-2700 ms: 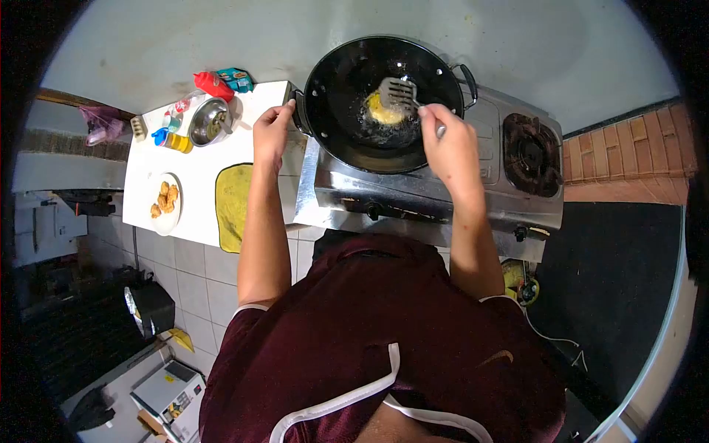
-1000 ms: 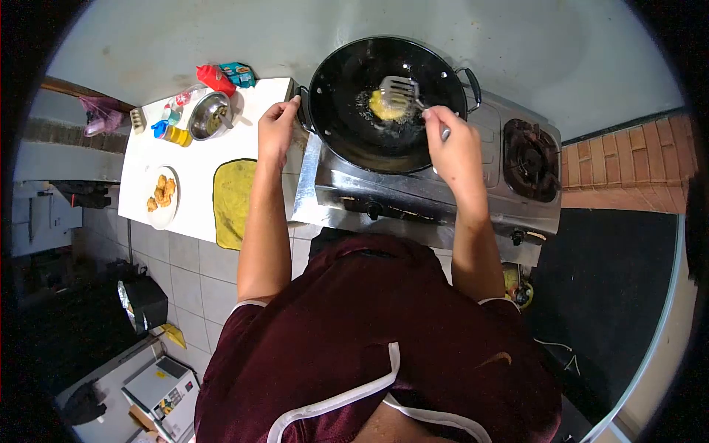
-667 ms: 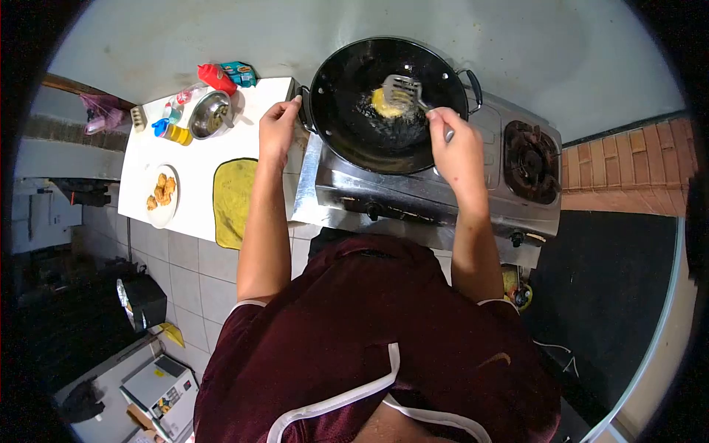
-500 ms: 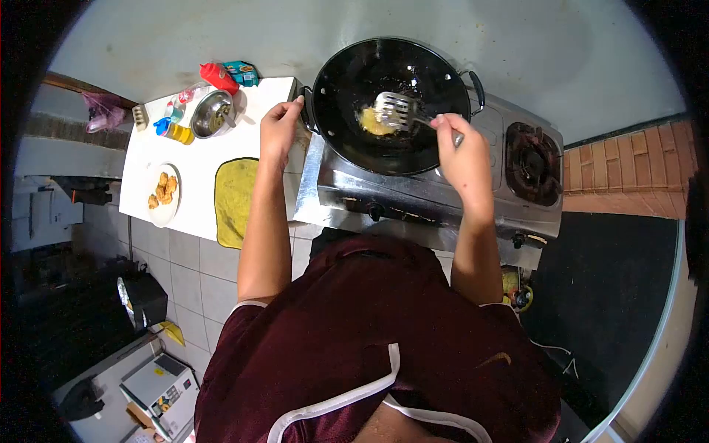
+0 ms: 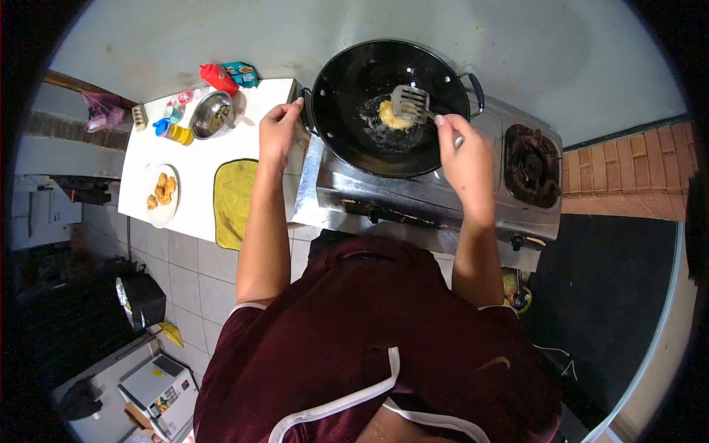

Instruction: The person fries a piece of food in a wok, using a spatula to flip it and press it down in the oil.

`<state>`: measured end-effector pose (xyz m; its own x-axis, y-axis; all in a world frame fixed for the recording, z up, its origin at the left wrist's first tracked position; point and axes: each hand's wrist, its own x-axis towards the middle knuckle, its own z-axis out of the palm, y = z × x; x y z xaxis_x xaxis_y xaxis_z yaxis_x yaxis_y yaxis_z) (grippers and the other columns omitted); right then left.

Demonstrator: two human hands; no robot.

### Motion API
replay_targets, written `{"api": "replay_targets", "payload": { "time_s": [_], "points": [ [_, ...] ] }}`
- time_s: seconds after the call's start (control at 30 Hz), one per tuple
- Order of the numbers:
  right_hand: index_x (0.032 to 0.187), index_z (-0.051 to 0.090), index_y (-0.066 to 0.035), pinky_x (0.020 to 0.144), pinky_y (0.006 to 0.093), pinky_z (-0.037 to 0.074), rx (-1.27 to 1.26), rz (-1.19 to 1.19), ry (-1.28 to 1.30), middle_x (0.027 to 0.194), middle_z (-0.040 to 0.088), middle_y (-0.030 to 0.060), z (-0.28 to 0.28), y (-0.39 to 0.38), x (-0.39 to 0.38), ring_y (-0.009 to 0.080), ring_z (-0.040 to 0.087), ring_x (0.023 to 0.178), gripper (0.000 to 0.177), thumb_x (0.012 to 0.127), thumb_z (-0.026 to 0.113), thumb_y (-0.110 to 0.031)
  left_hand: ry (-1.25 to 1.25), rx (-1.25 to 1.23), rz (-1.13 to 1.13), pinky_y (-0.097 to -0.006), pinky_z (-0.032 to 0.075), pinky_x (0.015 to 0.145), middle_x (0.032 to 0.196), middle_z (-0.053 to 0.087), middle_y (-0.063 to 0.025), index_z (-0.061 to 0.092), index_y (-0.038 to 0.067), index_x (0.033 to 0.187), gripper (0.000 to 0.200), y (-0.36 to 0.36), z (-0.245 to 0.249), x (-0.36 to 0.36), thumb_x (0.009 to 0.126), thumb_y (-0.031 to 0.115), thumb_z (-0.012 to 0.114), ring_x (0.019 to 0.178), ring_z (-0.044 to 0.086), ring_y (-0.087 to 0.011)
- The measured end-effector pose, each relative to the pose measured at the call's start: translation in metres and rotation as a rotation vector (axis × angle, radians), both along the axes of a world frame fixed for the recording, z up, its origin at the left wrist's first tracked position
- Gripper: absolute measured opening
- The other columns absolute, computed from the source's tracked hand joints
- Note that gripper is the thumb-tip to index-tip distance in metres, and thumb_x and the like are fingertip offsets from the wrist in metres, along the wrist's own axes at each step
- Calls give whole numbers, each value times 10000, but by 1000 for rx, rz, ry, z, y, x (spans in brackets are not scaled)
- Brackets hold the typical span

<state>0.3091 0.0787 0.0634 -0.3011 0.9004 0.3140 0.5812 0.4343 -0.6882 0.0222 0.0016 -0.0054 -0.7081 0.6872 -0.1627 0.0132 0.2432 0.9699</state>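
Observation:
A black two-handled wok (image 5: 354, 74) sits on the left burner of the steel gas stove (image 5: 347, 192). My left hand (image 5: 279, 134) is closed on the wok's left handle, its fingertips pinching the loop. In my right hand (image 5: 465, 159) is a slotted metal spatula (image 5: 410, 101), held by its handle with the thumb along it. The spatula's blade lies against a yellow piece of frying food (image 5: 395, 116) and partly covers it. Bubbling oil surrounds the food at the wok's bottom.
To the left, a white table (image 5: 199, 162) carries a plate of fried pieces (image 5: 164, 193), a steel bowl (image 5: 210, 118), a yellow-filled bottle (image 5: 177, 133), a red bottle (image 5: 218, 77) and a yellow-green cloth (image 5: 233, 203). A bare burner (image 5: 532, 164) is at the right.
The spatula blade and the food have shifted right within the wok, and the blade has turned. My left hand stays on the wok handle.

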Motion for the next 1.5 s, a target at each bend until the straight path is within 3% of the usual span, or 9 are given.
{"api": "replay_targets", "payload": {
  "time_s": [0.27, 0.33, 0.47, 0.67, 0.77, 0.97, 1.1, 1.33, 1.5],
  "points": [
    [908, 641, -32, 620, 418, 481, -162, 35, 82, 813, 642, 205, -2, -5, 0, 389, 629, 751, 212, 907, 576, -234, -16, 25, 5, -216, 367, 625, 723, 563, 24, 674, 6, 824, 287, -2, 0, 0, 860, 291, 684, 669, 438, -69],
    [920, 657, -44, 658, 359, 486, -72, -60, 13, 798, 639, 199, -1, -2, -3, 385, 632, 775, 249, 916, 562, -274, -16, 25, 13, -217, 367, 628, 726, 563, 23, 674, 7, 823, 284, -2, -1, 1, 860, 288, 684, 674, 439, -69],
    [919, 661, -51, 666, 372, 485, 11, 91, 64, 799, 647, 194, -14, -1, -8, 388, 630, 760, 248, 924, 548, -271, -5, 24, 12, -218, 369, 641, 735, 573, 19, 673, 10, 818, 277, 1, -6, -1, 858, 284, 686, 688, 448, -69],
    [905, 653, -57, 658, 422, 489, -125, -50, -47, 804, 647, 187, 2, 0, 1, 384, 630, 765, 223, 907, 563, -261, -18, 16, 19, -218, 371, 645, 741, 578, 17, 665, 13, 802, 282, -1, -2, 1, 858, 289, 686, 690, 452, -70],
    [915, 646, -55, 664, 422, 493, 121, 98, 73, 846, 656, 177, -18, 4, -6, 388, 626, 785, 177, 905, 566, -212, 0, 51, 23, -216, 372, 646, 744, 583, 16, 671, 8, 819, 285, 1, -8, 0, 859, 290, 684, 694, 457, -71],
    [895, 647, -62, 650, 434, 489, -49, -64, -19, 777, 642, 198, -2, -5, 2, 402, 619, 740, 183, 904, 565, -226, 2, 16, 16, -222, 386, 656, 762, 597, 6, 671, 7, 824, 284, 0, -4, 0, 863, 288, 680, 701, 467, -74],
    [901, 653, -70, 629, 437, 482, 155, 52, 120, 783, 636, 208, -12, 4, -6, 410, 615, 741, 203, 901, 570, -256, 7, 29, 21, -226, 394, 671, 775, 604, 0, 670, 3, 821, 288, 1, -7, 0, 865, 288, 679, 711, 473, -75],
    [897, 653, -55, 635, 415, 482, -38, -51, 70, 773, 646, 187, -5, -1, 6, 397, 623, 739, 222, 910, 561, -257, -5, 37, 17, -226, 395, 681, 782, 605, -6, 673, 3, 829, 291, -1, -5, 0, 861, 292, 686, 724, 478, -79],
    [902, 649, -53, 647, 417, 479, 83, -83, 122, 797, 650, 184, -8, 4, 8, 394, 623, 751, 237, 918, 547, -267, -5, 35, 17, -223, 384, 658, 763, 589, 7, 673, 6, 837, 288, 1, -11, -3, 861, 292, 685, 706, 463, -73]
  ]
}}
